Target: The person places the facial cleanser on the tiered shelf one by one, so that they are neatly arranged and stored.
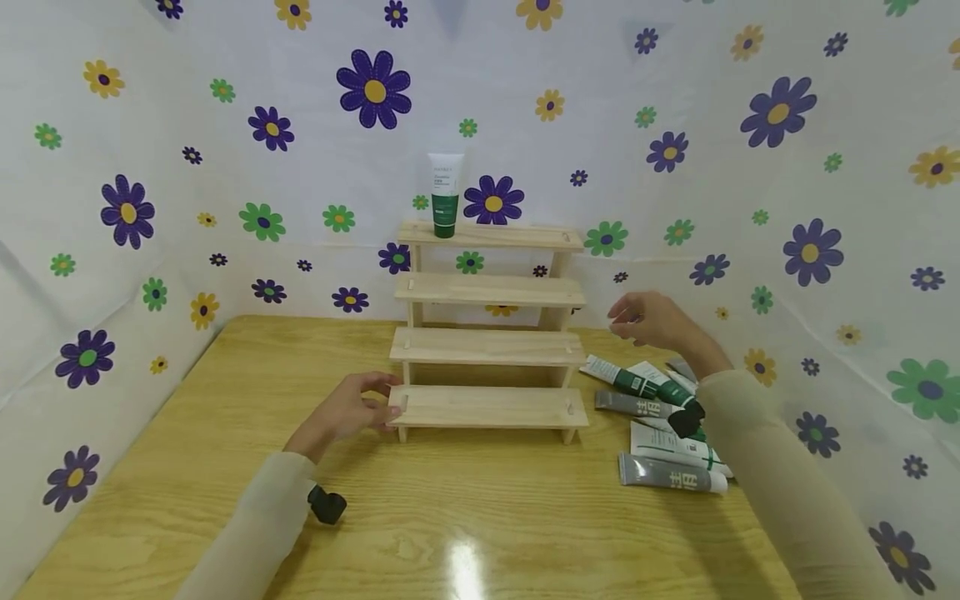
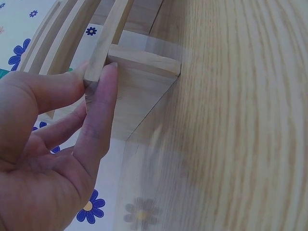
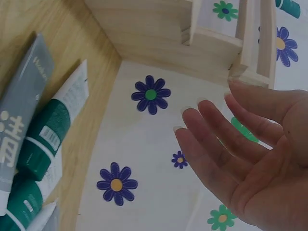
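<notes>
A four-tier wooden display rack (image 1: 487,403) stands in the middle of the table. My left hand (image 1: 352,407) pinches the left end of its lowest shelf, and the left wrist view shows the thumb and fingers (image 2: 98,115) on either side of the board's end (image 2: 98,60). My right hand (image 1: 651,321) is in the air to the right of the rack, its fingers (image 3: 221,139) loosely bent with nothing in them. On the top tier, toward the left, a white and green tube (image 1: 446,196) stands upright on its cap.
Several grey tubes (image 1: 667,473) and white-and-green tubes (image 1: 636,383) lie in a loose pile on the table (image 1: 420,508), right of the rack and below my right forearm. Flower-patterned cloth (image 1: 300,183) walls the table at the back and sides.
</notes>
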Motion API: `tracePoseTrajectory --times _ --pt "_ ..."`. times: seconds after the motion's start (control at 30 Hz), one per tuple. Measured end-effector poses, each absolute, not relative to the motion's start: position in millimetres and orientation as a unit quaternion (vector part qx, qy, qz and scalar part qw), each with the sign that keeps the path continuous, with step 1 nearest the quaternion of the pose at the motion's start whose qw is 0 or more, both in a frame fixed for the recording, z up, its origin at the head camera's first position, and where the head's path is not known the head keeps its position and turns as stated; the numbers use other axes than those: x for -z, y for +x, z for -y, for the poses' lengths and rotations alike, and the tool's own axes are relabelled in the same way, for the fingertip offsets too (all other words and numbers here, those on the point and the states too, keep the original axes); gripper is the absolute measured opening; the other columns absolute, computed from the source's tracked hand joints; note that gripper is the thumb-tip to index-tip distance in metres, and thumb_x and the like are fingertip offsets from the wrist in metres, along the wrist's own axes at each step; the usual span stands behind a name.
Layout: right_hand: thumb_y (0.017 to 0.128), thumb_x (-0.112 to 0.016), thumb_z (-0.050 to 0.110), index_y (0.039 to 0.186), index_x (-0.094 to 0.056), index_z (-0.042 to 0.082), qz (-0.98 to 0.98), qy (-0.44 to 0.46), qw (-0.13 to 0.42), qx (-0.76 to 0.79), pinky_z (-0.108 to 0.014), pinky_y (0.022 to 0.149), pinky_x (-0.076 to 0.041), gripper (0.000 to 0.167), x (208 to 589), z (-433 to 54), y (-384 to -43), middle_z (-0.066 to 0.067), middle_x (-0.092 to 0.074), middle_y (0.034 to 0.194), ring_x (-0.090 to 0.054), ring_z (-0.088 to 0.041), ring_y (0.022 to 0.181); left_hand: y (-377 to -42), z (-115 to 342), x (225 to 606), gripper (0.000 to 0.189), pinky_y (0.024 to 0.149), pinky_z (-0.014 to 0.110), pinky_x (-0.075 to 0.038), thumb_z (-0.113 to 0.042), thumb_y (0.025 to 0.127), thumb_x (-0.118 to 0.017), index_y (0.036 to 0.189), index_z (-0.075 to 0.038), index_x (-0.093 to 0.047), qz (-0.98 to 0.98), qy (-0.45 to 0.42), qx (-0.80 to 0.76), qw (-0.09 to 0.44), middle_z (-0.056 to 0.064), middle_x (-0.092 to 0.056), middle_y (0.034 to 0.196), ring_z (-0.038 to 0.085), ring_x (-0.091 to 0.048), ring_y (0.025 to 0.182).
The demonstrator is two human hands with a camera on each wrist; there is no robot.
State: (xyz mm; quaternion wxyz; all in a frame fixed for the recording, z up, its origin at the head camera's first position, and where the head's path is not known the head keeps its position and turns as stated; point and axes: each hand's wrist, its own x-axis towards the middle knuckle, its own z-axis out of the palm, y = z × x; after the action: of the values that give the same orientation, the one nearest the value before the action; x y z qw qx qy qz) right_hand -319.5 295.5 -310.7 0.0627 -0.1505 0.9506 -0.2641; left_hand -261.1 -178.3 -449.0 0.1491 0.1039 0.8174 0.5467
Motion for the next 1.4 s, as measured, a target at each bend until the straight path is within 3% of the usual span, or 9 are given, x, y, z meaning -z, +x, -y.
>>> tracePoseTrajectory --times 0.33,0.53,1.03,1.4 --pt "0.101 -0.064 0.013 0.127 -0.059 -0.009 -0.951 -0.158 0.137 0.229 -0.047 0.083 -0.062 0.034 329.6 -320.9 -310.7 -0.033 -0.066 0.124 -0.071 -0.039 0.103 -263.2 179.0 448.9 0.055 0.08 0.039 -0.064 -0.006 0.097 -0.071 0.146 0.002 -0.049 -0.817 0.111 -0.547 0.148 0.028 -0.052 0.135 0.021 -0.073 0.093" --pt "0.1 -0.066 0.013 0.126 -0.062 -0.008 -0.948 -0.158 0.174 0.216 -0.047 0.085 -0.062 0.034 344.6 -332.2 -306.8 -0.031 -0.067 0.124 -0.071 -0.035 0.103 -261.0 178.9 449.1 0.053 0.08 0.04 -0.064 -0.005 0.097 -0.071 0.145 0.003 -0.05 -0.815 0.112 -0.548 0.15 0.028 -0.053 0.133 0.022 -0.073 0.095" --pt "0.086 -0.078 0.004 0.096 -0.075 0.002 -0.952 -0.199 0.171 0.156 -0.04 0.076 -0.06 0.011 375.5 -350.3 -308.0 -0.014 -0.077 0.095 -0.072 -0.021 0.083 -260.8 181.6 451.9 0.052 0.08 0.039 -0.064 -0.005 0.097 -0.07 0.145 0.002 -0.051 -0.813 0.107 -0.552 0.15 0.027 -0.053 0.133 0.021 -0.073 0.093" --pt "0.085 -0.08 0.003 0.094 -0.079 0.004 -0.97 -0.152 0.152 0.111 -0.044 0.081 -0.06 0.009 389.4 -347.7 -310.0 -0.01 -0.078 0.092 -0.071 -0.023 0.084 -260.4 181.4 449.5 0.054 0.081 0.04 -0.064 -0.003 0.097 -0.07 0.146 0.003 -0.049 -0.807 0.115 -0.558 0.154 0.029 -0.051 0.133 0.021 -0.073 0.093"
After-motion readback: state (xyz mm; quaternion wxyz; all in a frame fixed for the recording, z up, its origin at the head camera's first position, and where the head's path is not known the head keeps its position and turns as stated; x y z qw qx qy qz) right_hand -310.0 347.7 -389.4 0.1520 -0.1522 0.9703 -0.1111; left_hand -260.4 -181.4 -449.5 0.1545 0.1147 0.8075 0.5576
